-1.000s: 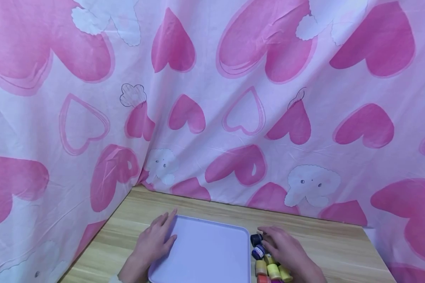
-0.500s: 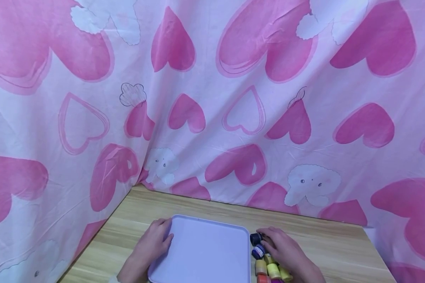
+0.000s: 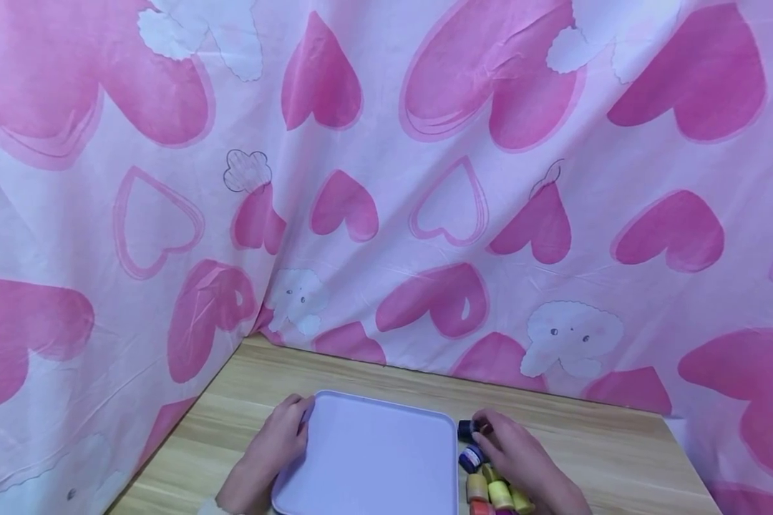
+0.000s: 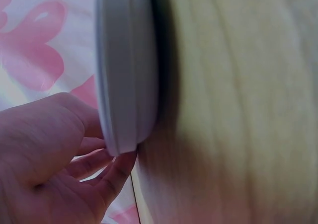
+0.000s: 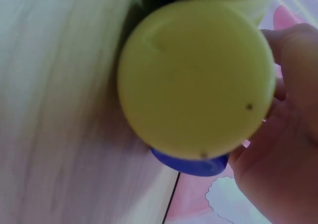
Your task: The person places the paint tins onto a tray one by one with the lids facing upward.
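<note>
backdrop: pink heart-print cloth behind wooden table
left hand: fingers curled, gripping pale lilac plastic tray edge
right hand: pinching dark blue paint pot
step: likely picking up the pot; next needs a clean lift clear of neighbouring pots

Both hands are bare, with no rings or gloves on them. The left hand has a sliver of white at its wrist by the bottom edge, perhaps a cuff or strap, too cropped to tell. The right hand shows short, unpainted nails and a bare wrist as far as the edge.
</note>
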Available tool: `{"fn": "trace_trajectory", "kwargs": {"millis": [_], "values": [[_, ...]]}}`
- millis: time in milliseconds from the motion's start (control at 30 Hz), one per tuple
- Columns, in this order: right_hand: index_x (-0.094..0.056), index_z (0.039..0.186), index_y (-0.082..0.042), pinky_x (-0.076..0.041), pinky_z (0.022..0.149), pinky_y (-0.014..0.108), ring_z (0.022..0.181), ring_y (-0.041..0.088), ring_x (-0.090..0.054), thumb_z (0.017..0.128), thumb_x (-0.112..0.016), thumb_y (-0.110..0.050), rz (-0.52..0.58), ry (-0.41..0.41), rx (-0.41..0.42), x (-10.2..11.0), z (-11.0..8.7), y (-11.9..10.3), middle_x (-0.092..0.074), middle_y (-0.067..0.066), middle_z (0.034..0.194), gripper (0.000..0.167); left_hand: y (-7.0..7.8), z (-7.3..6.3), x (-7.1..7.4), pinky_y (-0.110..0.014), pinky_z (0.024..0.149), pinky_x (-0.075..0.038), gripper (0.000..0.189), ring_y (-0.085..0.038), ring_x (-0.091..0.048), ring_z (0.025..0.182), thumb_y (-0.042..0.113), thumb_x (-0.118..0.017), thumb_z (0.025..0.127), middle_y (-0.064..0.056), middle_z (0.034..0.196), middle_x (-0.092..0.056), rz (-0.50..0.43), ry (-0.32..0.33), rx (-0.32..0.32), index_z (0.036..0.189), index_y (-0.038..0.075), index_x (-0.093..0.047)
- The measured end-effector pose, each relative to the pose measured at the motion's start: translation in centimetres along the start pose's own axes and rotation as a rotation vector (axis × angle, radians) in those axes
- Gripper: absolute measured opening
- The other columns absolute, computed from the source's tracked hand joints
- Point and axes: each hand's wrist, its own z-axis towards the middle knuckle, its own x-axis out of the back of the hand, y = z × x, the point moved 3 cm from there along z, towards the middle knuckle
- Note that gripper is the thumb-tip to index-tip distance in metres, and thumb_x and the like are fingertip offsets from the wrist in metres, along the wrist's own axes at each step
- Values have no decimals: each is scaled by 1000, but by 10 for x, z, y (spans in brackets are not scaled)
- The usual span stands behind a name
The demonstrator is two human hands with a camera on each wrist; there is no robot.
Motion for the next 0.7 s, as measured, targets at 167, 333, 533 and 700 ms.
{"fn": "trace_trajectory", "kwargs": {"millis": [167,333,533,700], "values": [[-70,124,-20,-64,86,41,95,11,-67,105,-72,-33,44,22,-26,-1,1,-7,-73,-5,106,23,-1,-1,1,-45,88,-65,44,-26,-72,97,-9,-77,85,-14,108,-71,-4,7,4,129,-6,-73],[-71,124,-28,-61,79,33,88,5,-65,104,-73,-36,1,88,-6,2,-2,-16,-72,-11,103,23,1,-2,2,-47,92,-64,43,-28,-72,100,-8,-77,86,-14,110,-71,-9,16,-3,130,-6,-73],[-76,123,-31,-51,66,21,77,-4,-58,105,-72,-39,-89,177,151,7,-4,-33,-68,-20,92,21,2,-2,4,-48,93,-65,44,-29,-73,102,-9,-77,86,-15,111,-72,-20,10,5,130,-6,-73],[-75,104,-35,-43,58,20,64,-2,-50,101,-75,-45,-164,195,168,5,0,-45,-59,-22,73,11,-1,-2,2,-49,95,-64,44,-32,-73,104,-8,-77,88,-17,114,-72,-29,-16,34,132,-6,-72]]}}
